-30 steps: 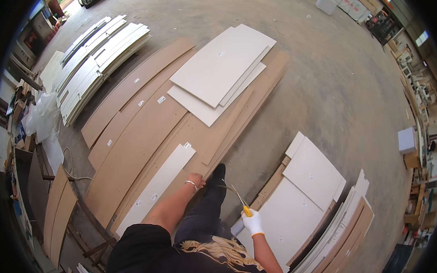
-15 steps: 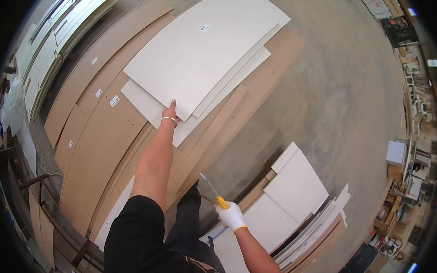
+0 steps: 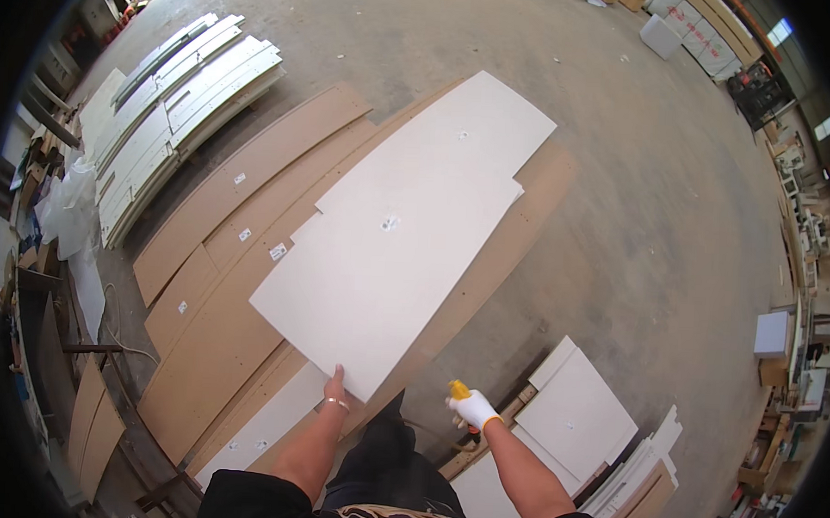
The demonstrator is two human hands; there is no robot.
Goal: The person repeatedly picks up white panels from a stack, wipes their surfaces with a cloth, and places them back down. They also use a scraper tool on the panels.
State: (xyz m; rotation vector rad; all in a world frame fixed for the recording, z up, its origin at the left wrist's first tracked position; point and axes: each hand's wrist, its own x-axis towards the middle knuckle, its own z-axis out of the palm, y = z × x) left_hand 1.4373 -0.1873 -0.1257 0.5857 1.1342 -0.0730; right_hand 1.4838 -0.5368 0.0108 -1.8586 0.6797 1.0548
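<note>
White panel [image 3: 378,267] had slid nearer over the brown boards [image 3: 216,361] since half a second earlier, left grip [image 3: 336,387] clasping its near edge, gloved right grip [image 3: 475,410] closed round a yellow handle [image 3: 459,390].

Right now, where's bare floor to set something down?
Widest: concrete floor right of the brown boards, beyond the lower-right white panels. A narrower strip separates those piles near the right hand. Crowded: the left, with stacked pale boards, plastic sheeting.
</note>
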